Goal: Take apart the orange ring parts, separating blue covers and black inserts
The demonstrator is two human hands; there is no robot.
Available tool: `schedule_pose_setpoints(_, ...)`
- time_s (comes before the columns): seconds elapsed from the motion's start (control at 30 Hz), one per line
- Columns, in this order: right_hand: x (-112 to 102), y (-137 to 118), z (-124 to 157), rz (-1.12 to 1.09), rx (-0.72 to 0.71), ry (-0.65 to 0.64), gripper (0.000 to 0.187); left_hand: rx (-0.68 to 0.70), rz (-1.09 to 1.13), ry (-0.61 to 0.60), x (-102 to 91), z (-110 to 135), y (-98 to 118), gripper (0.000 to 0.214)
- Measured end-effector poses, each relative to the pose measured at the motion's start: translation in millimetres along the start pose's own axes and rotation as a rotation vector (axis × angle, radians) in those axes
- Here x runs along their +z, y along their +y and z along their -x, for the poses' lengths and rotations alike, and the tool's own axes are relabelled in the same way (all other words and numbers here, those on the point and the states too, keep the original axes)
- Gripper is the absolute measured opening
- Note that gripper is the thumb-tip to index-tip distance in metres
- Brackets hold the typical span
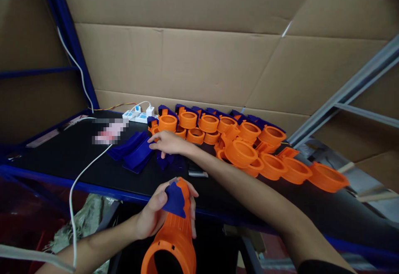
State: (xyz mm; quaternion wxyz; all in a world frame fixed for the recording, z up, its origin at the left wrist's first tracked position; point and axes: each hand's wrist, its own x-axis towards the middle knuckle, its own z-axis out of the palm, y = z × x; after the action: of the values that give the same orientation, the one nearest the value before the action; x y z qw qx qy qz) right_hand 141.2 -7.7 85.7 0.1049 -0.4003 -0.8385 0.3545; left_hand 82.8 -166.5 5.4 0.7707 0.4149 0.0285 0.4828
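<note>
nearest the camera, below the table edge, the left hand (157,215) was seen wrapped around the narrow end of an orange housing (174,240). its wide round mouth was turned down and toward the camera. a blue wedge piece (175,200) was pressed against the top of the housing under the thumb, with the fingers closed round the far side.

further out, the right hand (168,143) was laid palm down on the black table (62,157). its fingers were stretched left, to the edge of a stack of blue plates (135,153). small dark blue parts (170,161) were noted just under the palm; whether anything was gripped could not be told.

a heap of orange rings (243,151) was spread to the right and behind. a white cable (81,173) was run across the table to a power strip (139,116) at the back. a cardboard wall (202,58) was recorded behind all.
</note>
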Motion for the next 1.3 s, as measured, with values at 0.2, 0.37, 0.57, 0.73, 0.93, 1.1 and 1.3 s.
schedule_pose_setpoints(0.2, 3.7, -4.1, 6.3, 0.154, -0.068, 0.128, 0.039, 0.000, -0.009, 0.003, -1.7, -1.1, -3.4, 0.067)
schedule_pose_setpoints(0.37, 2.6, -11.7, 12.5, 0.187, -0.185, 0.180, 0.031, -0.014, -0.002, 0.017, -2.4, 0.2, -3.1, 0.069)
schedule_pose_setpoints(0.57, -30.6, -24.0, 71.3, 0.081, -0.399, 0.138, 0.033, 0.050, 0.060, 0.261, 0.9, -3.5, 6.6, 0.073)
schedule_pose_setpoints(0.73, -33.5, -22.7, 144.5, 0.372, -0.595, 0.243, 0.044, 0.011, 0.123, 0.521, -0.2, -8.9, 6.9, 0.048)
schedule_pose_setpoints(0.93, 0.0, 4.5, 164.9, 0.758, -0.690, 0.446, 0.024, 0.062, -0.011, 0.631, 1.8, -9.3, 1.1, 0.024)
schedule_pose_setpoints(1.1, 10.1, 22.3, 162.5, 0.862, -0.704, 0.479, 0.030, -0.031, -0.120, 0.579, 2.8, -9.1, 3.5, 0.031)
schedule_pose_setpoints(1.3, 17.4, 28.2, 155.9, 0.809, -0.692, 0.594, 0.029, -0.041, -0.155, 0.672, 6.8, -10.7, 9.0, 0.032)
